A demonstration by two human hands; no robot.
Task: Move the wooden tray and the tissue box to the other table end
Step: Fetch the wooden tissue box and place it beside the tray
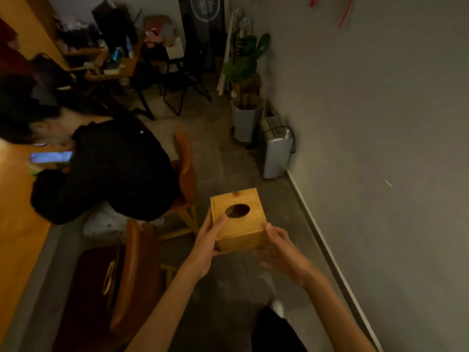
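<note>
Head view: wooden tissue box (238, 219), round hole on top, held in the air above the grey floor (228, 153), well off the counter (15, 199) at left. Left hand (205, 245) clamped on its left side, fingers (220, 223) over the top edge. Right hand (281, 252) against the lower right corner, blurred; grip hard to tell. Seated person in black (109, 168) on a brown chair (186, 174) beside the counter.

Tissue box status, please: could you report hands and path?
Left hand and right hand grip the tissue box, carried above floor. Wooden tray not visible. Seated person and chairs left of path.
</note>
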